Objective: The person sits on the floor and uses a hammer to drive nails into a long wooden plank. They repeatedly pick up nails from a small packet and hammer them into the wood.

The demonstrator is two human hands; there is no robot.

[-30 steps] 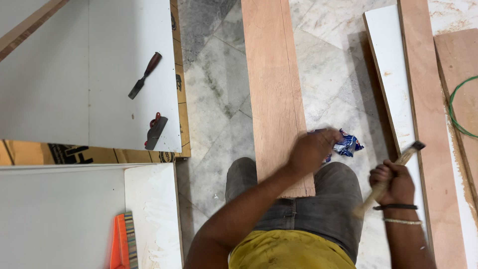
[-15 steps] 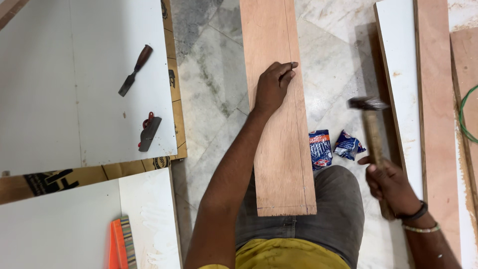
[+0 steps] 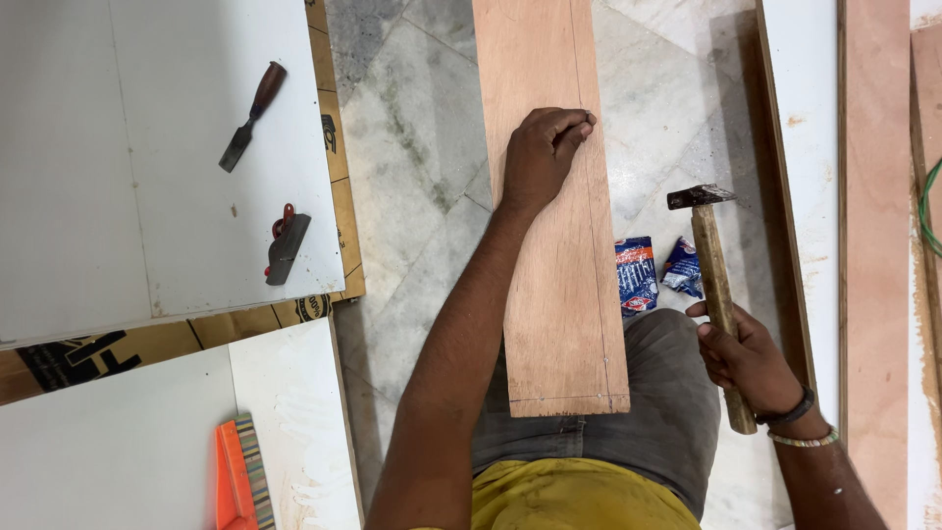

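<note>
Far left: white laminate board (image 3: 118,196) lying flat, over a brown cardboard sheet (image 3: 128,348) that shows along its lower and right edges. On the board: chisel (image 3: 251,116) with a dark wooden handle, blade pointing down-left; just below it a small dark block tool with a red part (image 3: 286,245). Lower left: a 2nd white panel (image 3: 128,442) carrying an orange-handled tool (image 3: 238,476), partly cut off by the frame edge (type unclear).

Centre: grey marble floor (image 3: 412,196). Long reddish plywood plank (image 3: 554,196) runs from the top of frame down onto the person's lap, near end resting on grey trousers (image 3: 667,393). Pencil line visible along its right side and across the near end.

Left hand (image 3: 545,152) is on the plank, knuckles up, fingertips (image 3: 581,126) pinched together right at the pencil line. Whatever is pinched is too small to make out, cannot tell.

Right of the plank, on the floor: 2 small blue packets (image 3: 638,275), lying side by side just beside the knee.

Right hand (image 3: 751,358) is closed in a full fist around the lower part of a hammer (image 3: 714,265) with a wooden handle; metal head is up, clear of the plank, above the packets.

Far right: white-edged strip (image 3: 805,196), then more reddish board (image 3: 878,245), and a green cable (image 3: 927,211) at the frame edge.
</note>
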